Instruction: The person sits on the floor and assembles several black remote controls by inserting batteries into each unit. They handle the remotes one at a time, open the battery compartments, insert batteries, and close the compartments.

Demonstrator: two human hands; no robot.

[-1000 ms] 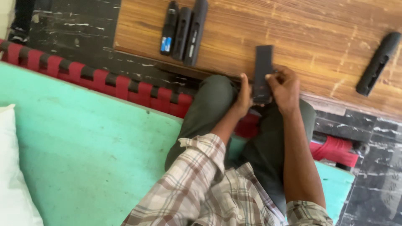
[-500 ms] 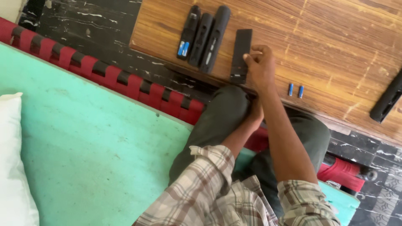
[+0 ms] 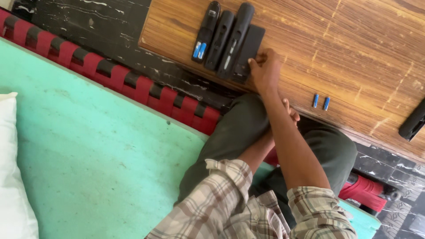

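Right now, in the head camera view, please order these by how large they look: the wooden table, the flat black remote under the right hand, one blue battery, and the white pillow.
1. wooden table
2. white pillow, partly cut off by the frame and nearer the camera, so unsure
3. flat black remote
4. blue battery

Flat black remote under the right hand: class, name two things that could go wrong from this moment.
The flat black remote lies near the wooden table edge under the right hand; a push could slide it off. The two blue batteries lie loose by the same edge and might roll off onto the floor.
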